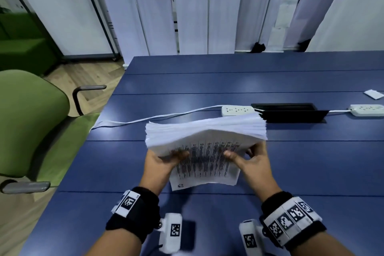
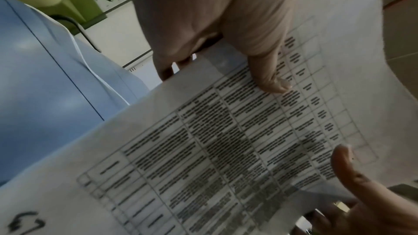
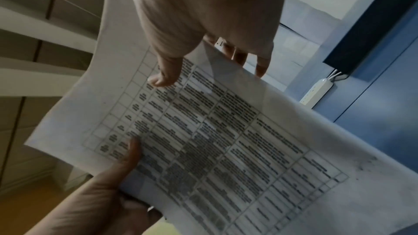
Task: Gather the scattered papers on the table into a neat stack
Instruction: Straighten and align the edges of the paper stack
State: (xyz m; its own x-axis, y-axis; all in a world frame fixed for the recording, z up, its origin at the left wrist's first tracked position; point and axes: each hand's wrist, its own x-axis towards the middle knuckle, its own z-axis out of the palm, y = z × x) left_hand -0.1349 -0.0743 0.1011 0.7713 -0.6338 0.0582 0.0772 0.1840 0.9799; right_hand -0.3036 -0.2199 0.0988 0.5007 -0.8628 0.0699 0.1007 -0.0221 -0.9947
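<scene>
Left hand (image 1: 160, 162) clamped on the left edge of the stack of papers (image 1: 205, 139): thumb on the printed top sheet, fingers curled beneath. In the left wrist view, same left hand (image 2: 217, 24) with thumb tip pressed flat against a printed table, fingers wrapped under the paper edge. Right hand (image 1: 249, 162) clamped likewise on the right edge, thumb on top, fingers below; in the right wrist view, right hand (image 3: 203, 15) with thumb down on the table grid and fingertips showing past the far paper edge.

Between the two hands: stack held clear of the blue table (image 1: 228, 81), thick, bowed upward in the middle, far edge fanned so the sheet ends show. Top sheet printed with a ruled table of dark text; handwritten mark near the corner closest to the wrists. Sheet edges not fully flush.

Beyond the hands, past the stack: white power strip (image 1: 236, 110) with a white cable (image 1: 145, 119) trailing off to the left of the left hand. Just right of it, a black cable hatch (image 1: 291, 112) set in the tabletop. Farther right of the right hand, a second power strip (image 1: 366, 109), and beyond that a small white card (image 1: 373, 94) lying flat.

Well left of the left hand, off the table: green chair (image 1: 31, 122) with grey armrests. Behind the table: pale vertical blinds (image 1: 197, 6).
</scene>
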